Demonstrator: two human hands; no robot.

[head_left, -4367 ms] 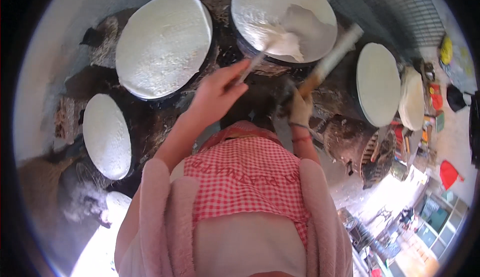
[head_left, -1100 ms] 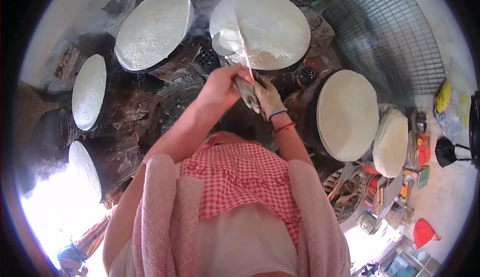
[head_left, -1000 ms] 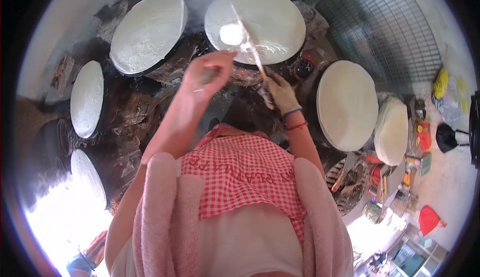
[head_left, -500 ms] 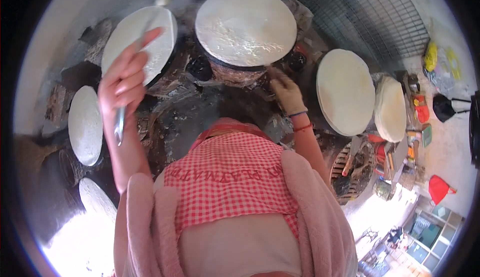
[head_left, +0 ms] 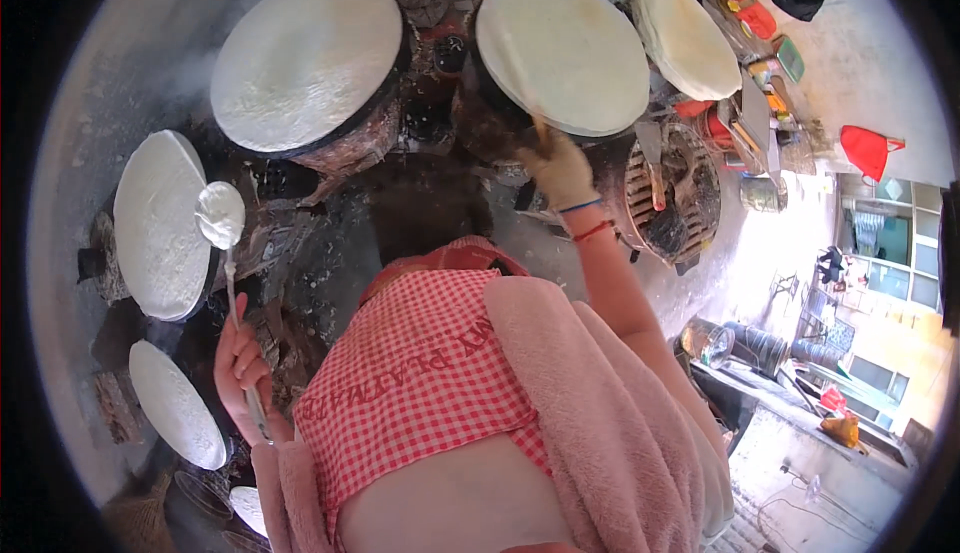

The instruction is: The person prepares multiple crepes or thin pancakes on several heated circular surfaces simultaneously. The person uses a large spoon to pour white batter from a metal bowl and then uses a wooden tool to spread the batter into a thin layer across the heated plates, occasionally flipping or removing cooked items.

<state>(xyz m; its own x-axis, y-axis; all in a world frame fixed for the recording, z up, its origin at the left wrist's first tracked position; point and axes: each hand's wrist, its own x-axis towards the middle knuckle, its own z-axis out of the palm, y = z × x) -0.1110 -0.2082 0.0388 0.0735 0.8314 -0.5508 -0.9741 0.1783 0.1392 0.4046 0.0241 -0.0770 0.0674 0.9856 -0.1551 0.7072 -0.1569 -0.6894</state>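
Note:
My left hand (head_left: 243, 365) is closed round the metal handle of a ladle (head_left: 220, 215), whose bowl is full of thick white batter, close to the edge of a batter-coated griddle (head_left: 158, 228) at the left. My gloved right hand (head_left: 562, 175) grips a long thin wooden stick (head_left: 508, 38), slightly blurred, at the near edge of a round griddle. The stick lies across or just above that griddle's pale, smooth flatbread sheet (head_left: 570, 58); contact I cannot tell. To its left a larger griddle carries a wet-looking white sheet (head_left: 305, 58).
A stack of pale round sheets (head_left: 685, 41) stands at the far right. Near my right arm sits a slatted round basket (head_left: 708, 188) with a scraper (head_left: 655, 163) on it. Another white-coated griddle (head_left: 178, 403) is at lower left. Red and green items crowd a side shelf.
My view has turned right, so the griddles appear further left. My left hand, still with the ladle, has come down; its batter-filled bowl now shows. The right hand's stick now reaches over the right griddle.

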